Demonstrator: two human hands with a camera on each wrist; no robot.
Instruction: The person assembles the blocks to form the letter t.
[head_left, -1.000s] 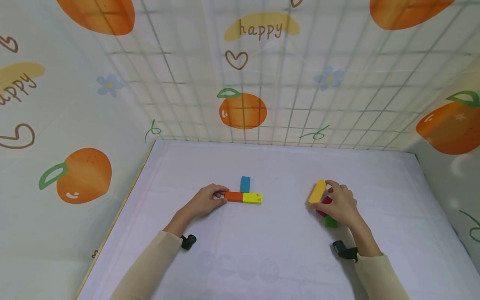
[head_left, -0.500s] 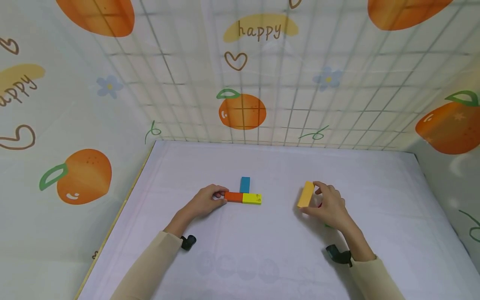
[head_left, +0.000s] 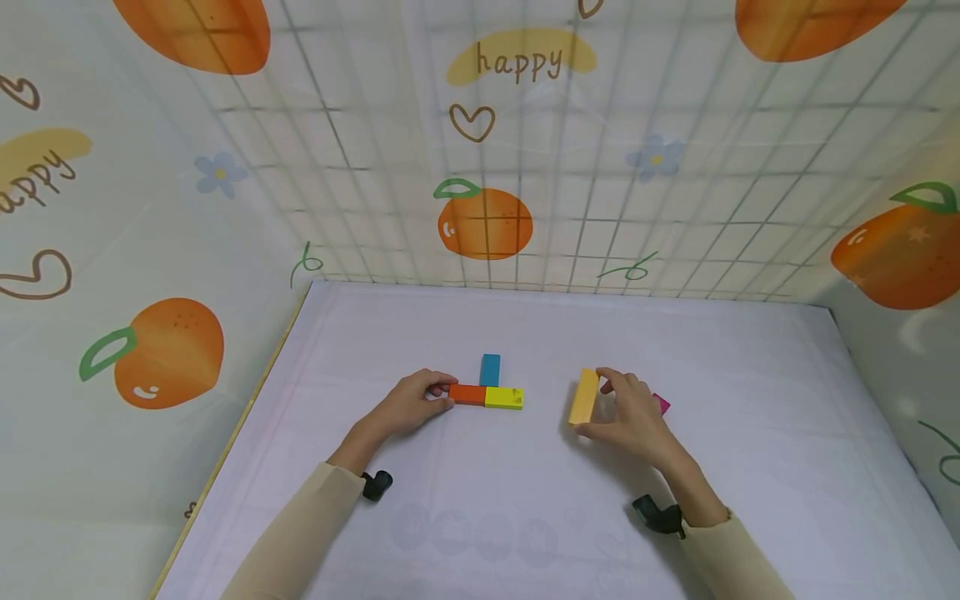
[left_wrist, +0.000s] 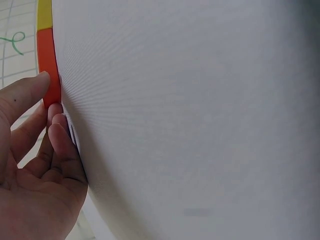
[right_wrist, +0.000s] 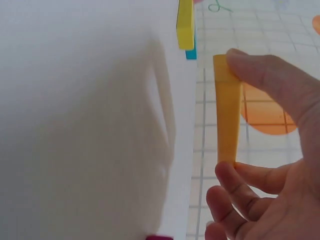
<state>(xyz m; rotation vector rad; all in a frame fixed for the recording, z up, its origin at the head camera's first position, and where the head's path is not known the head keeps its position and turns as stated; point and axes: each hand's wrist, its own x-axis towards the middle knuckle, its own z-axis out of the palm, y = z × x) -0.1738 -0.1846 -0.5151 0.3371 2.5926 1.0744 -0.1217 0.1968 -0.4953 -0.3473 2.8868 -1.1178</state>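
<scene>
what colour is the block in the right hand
The block is orange-yellow, clearest in the right wrist view.

The word "happy" [head_left: 520,63] is on the back wall [head_left: 375,217], above the middle printed orange [head_left: 485,223]. Left of that orange, a cut-off "appy" [head_left: 37,179] is on the side wall [head_left: 37,375]. Marks on the yellow block [head_left: 504,398], below the orange, are too small to read.

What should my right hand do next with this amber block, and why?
Probably ease the amber block left toward the yellow block: your right hand pinches it above the table, and your left hand pinches the red block touching the yellow one.
</scene>
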